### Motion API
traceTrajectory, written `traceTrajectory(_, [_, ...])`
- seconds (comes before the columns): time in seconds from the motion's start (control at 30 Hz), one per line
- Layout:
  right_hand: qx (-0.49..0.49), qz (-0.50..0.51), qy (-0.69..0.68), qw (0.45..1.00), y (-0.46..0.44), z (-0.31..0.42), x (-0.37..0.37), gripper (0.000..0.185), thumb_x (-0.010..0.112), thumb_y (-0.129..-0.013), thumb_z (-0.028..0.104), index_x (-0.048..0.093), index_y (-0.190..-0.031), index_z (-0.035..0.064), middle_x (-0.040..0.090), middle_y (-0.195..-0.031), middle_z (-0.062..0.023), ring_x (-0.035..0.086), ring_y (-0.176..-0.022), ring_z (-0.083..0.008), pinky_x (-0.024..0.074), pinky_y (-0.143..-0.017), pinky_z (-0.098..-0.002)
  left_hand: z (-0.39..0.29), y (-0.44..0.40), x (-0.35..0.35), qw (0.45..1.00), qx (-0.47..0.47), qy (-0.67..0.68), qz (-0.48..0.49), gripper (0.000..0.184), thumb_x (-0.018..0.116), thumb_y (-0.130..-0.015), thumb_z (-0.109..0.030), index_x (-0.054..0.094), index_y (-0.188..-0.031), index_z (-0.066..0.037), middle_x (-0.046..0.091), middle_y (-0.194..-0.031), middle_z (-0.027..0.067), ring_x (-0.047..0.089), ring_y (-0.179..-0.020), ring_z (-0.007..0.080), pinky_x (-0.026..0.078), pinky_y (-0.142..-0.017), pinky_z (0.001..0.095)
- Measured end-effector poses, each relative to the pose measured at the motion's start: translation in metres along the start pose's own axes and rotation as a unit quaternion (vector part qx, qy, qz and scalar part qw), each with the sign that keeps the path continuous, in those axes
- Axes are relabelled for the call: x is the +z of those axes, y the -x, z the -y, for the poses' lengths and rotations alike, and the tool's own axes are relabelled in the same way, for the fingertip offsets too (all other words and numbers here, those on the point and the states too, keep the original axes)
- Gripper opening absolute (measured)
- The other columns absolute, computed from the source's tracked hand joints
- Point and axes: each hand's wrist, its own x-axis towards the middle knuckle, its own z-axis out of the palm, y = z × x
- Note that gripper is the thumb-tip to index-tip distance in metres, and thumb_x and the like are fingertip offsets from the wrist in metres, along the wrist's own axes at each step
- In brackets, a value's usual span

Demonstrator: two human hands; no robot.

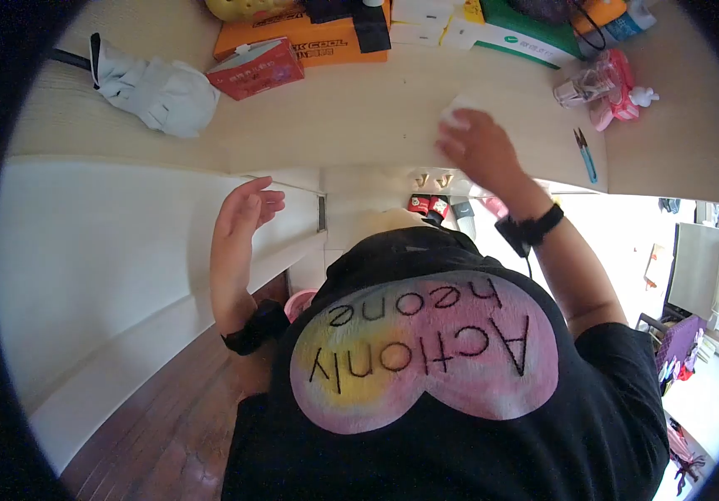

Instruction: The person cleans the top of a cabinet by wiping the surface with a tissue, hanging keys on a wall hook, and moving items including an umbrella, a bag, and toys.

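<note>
a small white piece, perhaps tissue (453, 115), is showing at the fingertips of the right hand (478, 146), over the pale desktop (334, 125) near its front edge. the right hand's fingers are bending close together; blur is hiding their grip, so i cannot tell whether they are pinching the white piece or only covering it, though the lowered hand is probably keeping it close to the surface. the left hand (248, 209) is holding nothing visible, its fingers parting loosely in front of the desk edge, likely so that it is staying out of the right hand's way.

other things are lining the borders, presumably so they are not crowding the right hand: a red box (258, 70) by an orange box (326, 42), a white wrapped bundle (159, 93) at left, a green-and-white box (526, 42) behind, and a pink-and-clear container (617, 90) at right. blue-handled snips (589, 164) are lying right of the right hand, well apart; nothing seems to be blocking it.
</note>
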Motion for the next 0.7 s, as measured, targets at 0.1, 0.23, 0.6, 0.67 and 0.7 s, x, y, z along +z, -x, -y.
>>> traceTrajectory(0.1, [0.034,-0.009,0.002,0.999,-0.005,0.006,-0.001,0.028,0.058,-0.092,0.04,0.069,-0.108,0.0195,0.065,-0.117,-0.0084,0.059,-0.113,-0.0281,0.0544,-0.087,-0.0427,0.002,0.002,0.001,1.0,0.003,-0.002,0.002,0.041,0.051,-0.103,-0.035,0.058,-0.128,-0.003,0.068,-0.111,0.0107,0.063,-0.104,0.019,0.046,-0.097,0.0337])
traceTrajectory(0.23, [0.099,0.014,0.045,0.994,-0.011,0.004,-0.009,0.027,0.057,-0.093,0.037,0.068,-0.109,0.0185,0.063,-0.12,-0.0099,0.058,-0.114,-0.0291,0.0548,-0.087,-0.044,-0.002,0.002,0.002,1.0,0.001,-0.009,0.02,0.041,0.051,-0.103,-0.035,0.059,-0.127,-0.003,0.068,-0.111,0.0101,0.063,-0.103,0.0189,0.045,-0.096,0.0334])
traceTrajectory(0.6, [0.144,0.038,0.059,0.987,-0.032,-0.041,0.0,0.021,0.053,-0.095,0.029,0.07,-0.097,0.0171,0.065,-0.104,-0.0112,0.064,-0.1,-0.031,0.0552,-0.085,-0.0475,0.004,0.002,-0.009,1.0,0.022,-0.006,0.018,0.04,0.051,-0.104,-0.035,0.059,-0.128,-0.004,0.068,-0.111,0.01,0.063,-0.103,0.0185,0.046,-0.097,0.0335])
traceTrajectory(0.67, [0.016,-0.159,0.096,0.982,-0.033,-0.042,0.0,0.019,0.054,-0.094,0.028,0.069,-0.094,0.0161,0.064,-0.096,-0.0112,0.065,-0.095,-0.0313,0.0544,-0.082,-0.0483,0.006,0.002,-0.015,1.0,0.019,-0.009,0.009,0.04,0.05,-0.104,-0.035,0.059,-0.128,-0.004,0.068,-0.111,0.0101,0.063,-0.104,0.0186,0.045,-0.097,0.0336])
traceTrajectory(0.7, [0.012,-0.155,0.096,0.983,-0.035,-0.038,-0.005,0.019,0.054,-0.094,0.028,0.069,-0.094,0.0161,0.064,-0.096,-0.0112,0.065,-0.095,-0.0313,0.0544,-0.082,-0.0483,0.007,0.001,-0.017,1.0,0.018,-0.016,0.003,0.04,0.05,-0.104,-0.034,0.059,-0.129,-0.004,0.068,-0.112,0.0102,0.063,-0.104,0.0188,0.045,-0.097,0.0337])
